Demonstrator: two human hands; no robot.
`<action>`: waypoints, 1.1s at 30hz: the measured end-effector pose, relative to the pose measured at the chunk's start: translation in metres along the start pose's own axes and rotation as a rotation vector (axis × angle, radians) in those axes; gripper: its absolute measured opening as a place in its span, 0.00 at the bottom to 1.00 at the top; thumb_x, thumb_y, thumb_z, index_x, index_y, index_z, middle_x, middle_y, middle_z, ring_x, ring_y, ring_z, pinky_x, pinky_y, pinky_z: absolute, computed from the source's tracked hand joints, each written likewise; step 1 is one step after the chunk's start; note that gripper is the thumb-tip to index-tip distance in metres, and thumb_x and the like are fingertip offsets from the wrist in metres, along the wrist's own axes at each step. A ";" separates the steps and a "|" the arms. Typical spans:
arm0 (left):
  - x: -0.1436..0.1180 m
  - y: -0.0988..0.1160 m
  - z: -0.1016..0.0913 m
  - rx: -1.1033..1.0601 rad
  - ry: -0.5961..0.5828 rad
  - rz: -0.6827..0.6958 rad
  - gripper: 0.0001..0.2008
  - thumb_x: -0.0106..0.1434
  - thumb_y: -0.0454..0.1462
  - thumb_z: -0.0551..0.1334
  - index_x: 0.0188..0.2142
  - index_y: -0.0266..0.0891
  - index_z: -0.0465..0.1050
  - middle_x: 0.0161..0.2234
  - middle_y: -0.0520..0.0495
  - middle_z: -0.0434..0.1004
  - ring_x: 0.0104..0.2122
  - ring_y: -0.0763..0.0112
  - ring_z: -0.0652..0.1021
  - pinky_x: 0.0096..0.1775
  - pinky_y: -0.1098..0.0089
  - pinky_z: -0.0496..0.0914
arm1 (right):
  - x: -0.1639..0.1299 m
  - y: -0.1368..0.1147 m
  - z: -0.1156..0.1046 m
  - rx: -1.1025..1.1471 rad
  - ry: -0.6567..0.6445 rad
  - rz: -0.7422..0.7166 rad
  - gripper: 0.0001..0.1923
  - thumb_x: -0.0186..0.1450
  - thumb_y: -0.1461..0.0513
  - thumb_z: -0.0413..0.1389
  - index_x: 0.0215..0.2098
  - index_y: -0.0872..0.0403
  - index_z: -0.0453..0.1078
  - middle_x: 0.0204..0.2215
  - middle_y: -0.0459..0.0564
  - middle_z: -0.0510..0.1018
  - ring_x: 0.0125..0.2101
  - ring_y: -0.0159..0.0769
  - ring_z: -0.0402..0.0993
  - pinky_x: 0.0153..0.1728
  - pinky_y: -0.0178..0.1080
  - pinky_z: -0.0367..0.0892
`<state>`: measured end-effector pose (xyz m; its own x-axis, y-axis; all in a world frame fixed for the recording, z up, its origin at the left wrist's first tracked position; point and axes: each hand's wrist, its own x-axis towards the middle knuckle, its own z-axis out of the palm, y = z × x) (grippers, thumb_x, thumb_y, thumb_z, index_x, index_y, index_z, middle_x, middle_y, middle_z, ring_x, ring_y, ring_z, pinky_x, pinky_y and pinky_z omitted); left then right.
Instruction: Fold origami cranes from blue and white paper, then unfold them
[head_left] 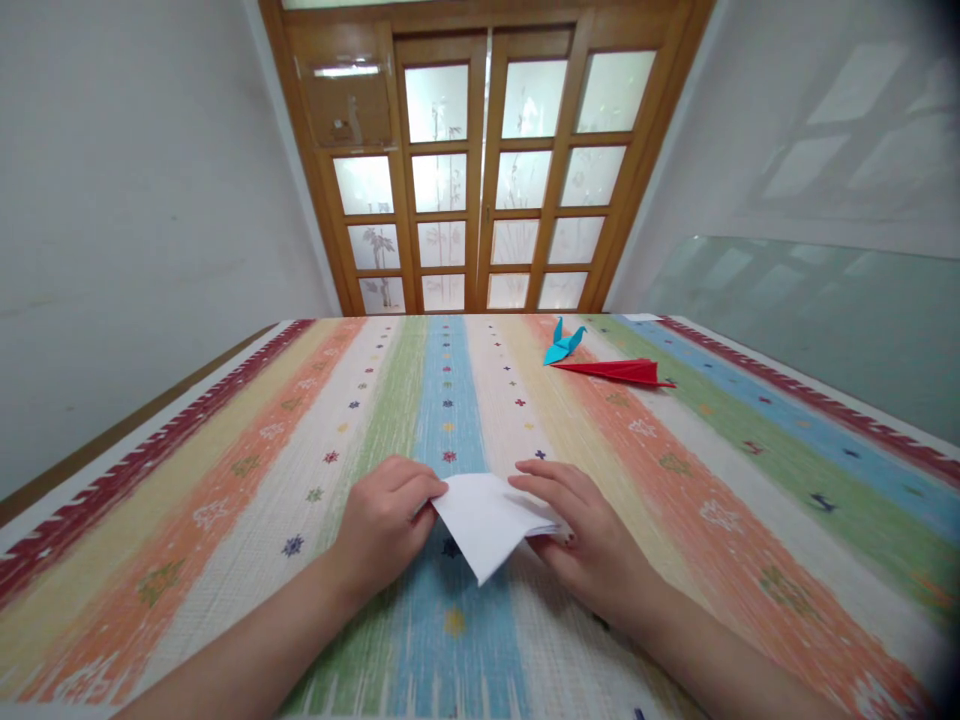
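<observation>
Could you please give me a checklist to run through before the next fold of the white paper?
1. Left hand pinches the paper at its left corner: ok.
2. Right hand presses the right side flat: ok.
3. Paper lies on the cloth: ok.
4. Edges aligned under the right hand: cannot tell.
5. Blue crane and red piece lie far from the hands: ok.

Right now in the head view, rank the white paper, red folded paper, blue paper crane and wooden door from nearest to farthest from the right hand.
1. white paper: touching the right hand, at its left.
2. red folded paper: farther up the table, to the right.
3. blue paper crane: just beyond the red one.
4. wooden door: past the table's far edge.
</observation>
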<state>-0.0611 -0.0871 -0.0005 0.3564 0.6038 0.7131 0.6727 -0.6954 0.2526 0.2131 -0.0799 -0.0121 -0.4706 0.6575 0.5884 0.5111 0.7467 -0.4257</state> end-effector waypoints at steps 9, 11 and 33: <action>0.006 0.006 0.001 0.087 -0.180 0.230 0.08 0.66 0.27 0.58 0.34 0.37 0.73 0.37 0.45 0.79 0.39 0.63 0.75 0.42 0.63 0.72 | 0.006 0.008 -0.003 -0.047 -0.058 -0.052 0.18 0.59 0.76 0.51 0.37 0.51 0.73 0.38 0.50 0.80 0.41 0.42 0.72 0.44 0.45 0.63; 0.006 0.003 0.005 0.093 -0.310 0.261 0.08 0.66 0.27 0.58 0.33 0.37 0.72 0.42 0.44 0.79 0.44 0.60 0.75 0.45 0.61 0.72 | 0.007 0.010 -0.002 -0.080 -0.146 -0.025 0.18 0.57 0.76 0.50 0.37 0.51 0.73 0.40 0.49 0.80 0.43 0.42 0.72 0.46 0.45 0.62; -0.001 0.012 0.009 -0.193 -0.555 -0.274 0.18 0.69 0.36 0.60 0.57 0.43 0.70 0.35 0.49 0.80 0.37 0.65 0.78 0.43 0.64 0.70 | 0.008 -0.001 -0.001 -0.163 -0.424 0.251 0.17 0.74 0.58 0.49 0.30 0.54 0.72 0.26 0.49 0.75 0.31 0.38 0.69 0.34 0.39 0.58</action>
<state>-0.0479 -0.0923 -0.0042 0.5049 0.8452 0.1752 0.6769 -0.5137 0.5271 0.2095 -0.0759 -0.0063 -0.5519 0.8226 0.1368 0.7353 0.5574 -0.3855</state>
